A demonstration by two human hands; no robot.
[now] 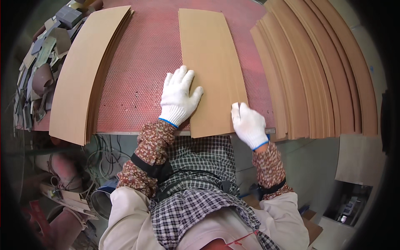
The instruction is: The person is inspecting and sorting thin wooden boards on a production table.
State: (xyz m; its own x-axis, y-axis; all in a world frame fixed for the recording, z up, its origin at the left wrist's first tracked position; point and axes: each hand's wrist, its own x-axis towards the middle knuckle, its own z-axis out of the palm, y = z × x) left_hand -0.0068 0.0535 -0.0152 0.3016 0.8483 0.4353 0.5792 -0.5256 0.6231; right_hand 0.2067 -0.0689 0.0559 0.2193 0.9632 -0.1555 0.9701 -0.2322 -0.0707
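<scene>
A long, thin tan wood-like board (212,62) lies on a red mesh-textured tabletop (139,83), its near end jutting slightly past the table's front edge. My left hand (179,93), in a white knit glove, rests with fingers spread along the board's left edge. At the right edge, near the front corner, my right hand (249,123) is closed in a matching glove. A thin dark sliver shows between its fingertips, too small to make out.
To the left stands a stack of similar boards (85,75), with a heap of mixed scraps (46,62) beyond it. Several more board stacks (308,71) line the right side. Below the table at left are cables (110,156) and a metal bucket (101,203).
</scene>
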